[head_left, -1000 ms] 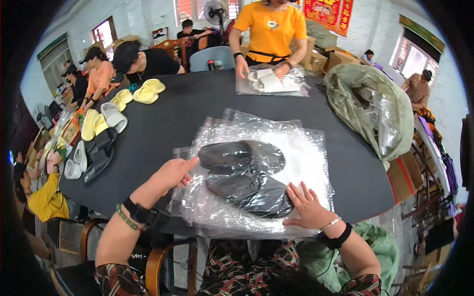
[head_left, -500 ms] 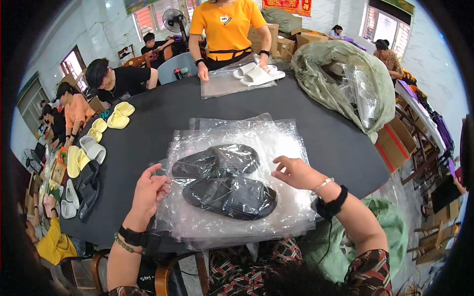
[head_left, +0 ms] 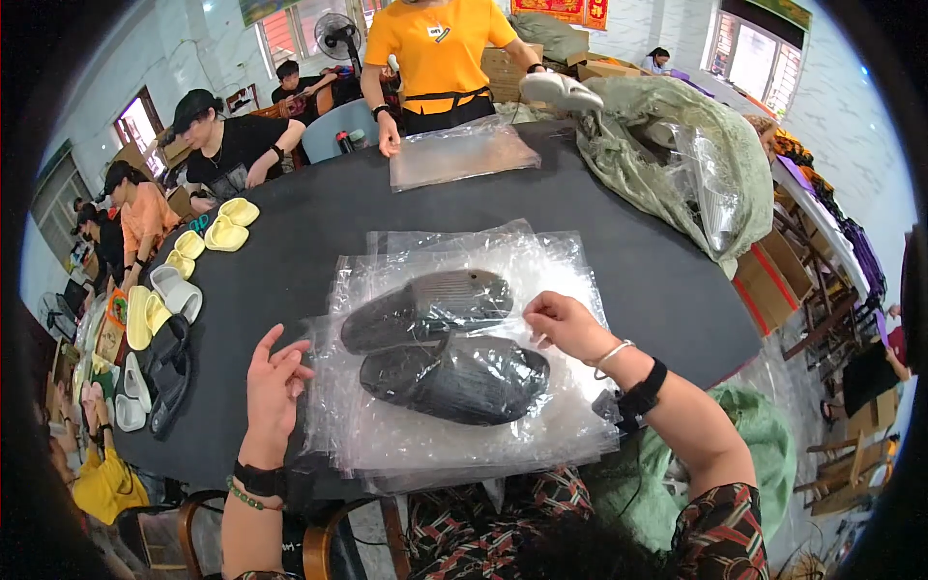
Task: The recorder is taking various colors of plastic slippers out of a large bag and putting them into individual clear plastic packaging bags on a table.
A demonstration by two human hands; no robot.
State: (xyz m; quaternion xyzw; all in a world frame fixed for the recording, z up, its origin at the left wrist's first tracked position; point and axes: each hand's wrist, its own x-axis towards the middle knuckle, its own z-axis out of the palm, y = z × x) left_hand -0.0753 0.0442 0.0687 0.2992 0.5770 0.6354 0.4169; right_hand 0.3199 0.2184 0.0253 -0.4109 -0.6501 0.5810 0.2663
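A pair of black slide sandals [head_left: 454,379] lies inside a clear plastic bag [head_left: 440,338], on top of a stack of similar clear bags [head_left: 561,435] on the dark table. To the left of the stack, my left hand [head_left: 275,382] is open, fingers spread and slightly bent, holding nothing. My right hand [head_left: 565,327] hovers at the right end of the bagged sandals, thumb and fingers pinched together. What lies between those fingertips is too small to make out.
Yellow, grey and black slides [head_left: 174,377] line the table's left edge. Across the table, a person in an orange shirt [head_left: 440,58] holds white slides [head_left: 561,92] over a clear bag [head_left: 464,157]. A big green sack [head_left: 619,145] stands at the far right.
My right hand has closed from spread fingers into a pinch. My left hand shifted slightly left. The sandals now lie farther apart. The person opposite moved the white slides right, off the bag.
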